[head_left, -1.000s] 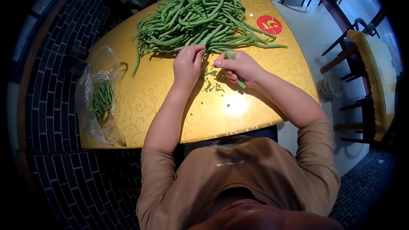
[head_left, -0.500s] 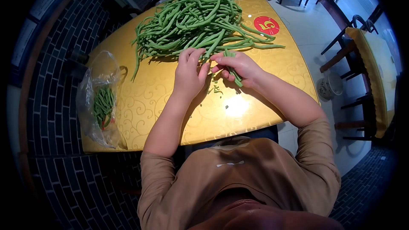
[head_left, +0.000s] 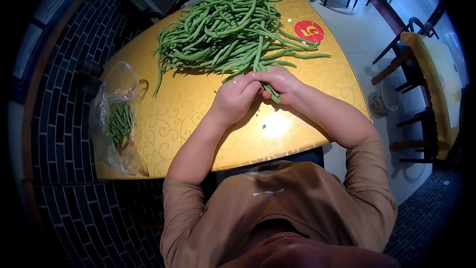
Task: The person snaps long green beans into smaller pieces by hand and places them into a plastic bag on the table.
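Note:
A large heap of long green beans (head_left: 218,32) lies on the table in front of me. My right hand (head_left: 280,84) is closed round a small bunch of shorter green bean pieces (head_left: 270,92), whose ends stick out below its fingers. Pressed against it, my left hand (head_left: 236,99) is closed, fingers bent, at a long green bean (head_left: 258,55) that runs down from the heap between the hands. The fingertips partly hide where they grip it. Small green scraps lie on the gold cloth under the hands.
The gold patterned table (head_left: 173,134) carries a clear plastic bag (head_left: 101,136) with cut beans at the left. A red round number sticker (head_left: 309,31) is at the right. Another table (head_left: 439,94) and chairs stand further right, with a patterned pot (head_left: 383,101) on the floor.
My left hand has moved right and down, and its fingers have come together against my right hand. The bunch stays in my right hand. A long bean now reaches the hands.

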`<state>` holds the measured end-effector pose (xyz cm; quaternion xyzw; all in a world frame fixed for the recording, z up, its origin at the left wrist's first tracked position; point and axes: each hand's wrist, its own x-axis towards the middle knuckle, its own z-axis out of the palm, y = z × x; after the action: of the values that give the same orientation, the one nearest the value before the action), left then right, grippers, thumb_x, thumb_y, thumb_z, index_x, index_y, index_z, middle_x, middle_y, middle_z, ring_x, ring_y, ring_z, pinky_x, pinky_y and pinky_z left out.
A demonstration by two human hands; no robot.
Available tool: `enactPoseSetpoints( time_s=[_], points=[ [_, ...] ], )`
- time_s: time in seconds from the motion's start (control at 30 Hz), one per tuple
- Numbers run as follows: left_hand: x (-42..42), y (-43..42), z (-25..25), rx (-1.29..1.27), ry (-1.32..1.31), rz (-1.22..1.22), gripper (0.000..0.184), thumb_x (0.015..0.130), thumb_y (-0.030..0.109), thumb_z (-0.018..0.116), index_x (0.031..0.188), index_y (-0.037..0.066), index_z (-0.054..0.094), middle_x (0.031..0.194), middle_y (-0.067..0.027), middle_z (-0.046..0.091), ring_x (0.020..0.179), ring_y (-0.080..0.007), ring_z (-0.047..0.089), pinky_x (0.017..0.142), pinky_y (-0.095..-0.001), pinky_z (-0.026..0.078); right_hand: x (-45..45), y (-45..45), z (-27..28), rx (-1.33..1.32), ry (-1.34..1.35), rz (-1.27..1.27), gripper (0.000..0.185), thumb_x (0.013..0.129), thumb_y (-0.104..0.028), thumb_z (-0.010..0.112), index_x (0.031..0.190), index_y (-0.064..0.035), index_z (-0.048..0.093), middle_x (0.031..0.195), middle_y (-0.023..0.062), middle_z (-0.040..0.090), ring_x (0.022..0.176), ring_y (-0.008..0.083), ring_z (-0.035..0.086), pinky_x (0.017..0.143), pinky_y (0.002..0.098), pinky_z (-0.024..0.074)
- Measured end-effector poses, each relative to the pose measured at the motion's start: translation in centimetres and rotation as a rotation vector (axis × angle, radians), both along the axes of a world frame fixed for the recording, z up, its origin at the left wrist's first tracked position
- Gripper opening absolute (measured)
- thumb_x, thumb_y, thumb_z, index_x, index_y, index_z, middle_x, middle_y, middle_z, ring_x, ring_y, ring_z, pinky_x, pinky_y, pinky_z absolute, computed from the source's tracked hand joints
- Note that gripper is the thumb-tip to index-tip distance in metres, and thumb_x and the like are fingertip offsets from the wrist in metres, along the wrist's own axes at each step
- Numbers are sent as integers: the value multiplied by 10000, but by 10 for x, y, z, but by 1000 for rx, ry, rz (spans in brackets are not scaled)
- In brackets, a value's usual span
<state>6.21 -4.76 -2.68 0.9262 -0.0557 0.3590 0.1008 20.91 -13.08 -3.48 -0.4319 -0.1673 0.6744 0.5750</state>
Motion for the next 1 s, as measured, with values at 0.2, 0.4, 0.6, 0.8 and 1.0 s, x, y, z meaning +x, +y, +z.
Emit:
enactPoseSetpoints(
  time_s=[0.2,0.4,0.6,0.8,1.0],
  points=[
    [-6,10,-3,-202,127,193,327,743,-6,631,1045,55,519,870,-128,591,720,-279,592,605,-344,490,1,-2,11,39,-470,-12,179,834,-210,615,823,-34,583,627,30,571,438,57,475,374,188,353],
    [-10,33,-19,-292,134,388,281,764,58,626,1022,53,517,875,-129,567,777,-302,570,668,-372,476,-9,-29,45,366,-575,500,207,831,-223,636,798,-21,609,685,59,614,496,79,527,458,209,414],
    [-16,24,0,-611,220,361,253,815,66,576,1067,58,565,812,-92,588,762,-199,571,659,-298,465,-18,-22,15,748,-1152,571,252,809,-311,617,824,-60,603,625,112,584,568,256,568,549,352,440],
    [-33,22,29,-1800,222,-379,281,854,134,569,1083,-26,552,821,-110,630,470,-56,439,422,-152,330,-18,-26,26,678,-1301,691,196,806,-252,622,819,-57,604,665,107,589,607,258,570,574,346,444],
    [-42,31,23,-1660,-49,-321,140,886,137,552,937,6,555,743,-86,598,455,-67,444,408,-149,338,-12,-21,26,526,-1207,457,329,788,-358,649,869,-40,617,657,125,605,541,208,599,544,326,464]
  ],
)
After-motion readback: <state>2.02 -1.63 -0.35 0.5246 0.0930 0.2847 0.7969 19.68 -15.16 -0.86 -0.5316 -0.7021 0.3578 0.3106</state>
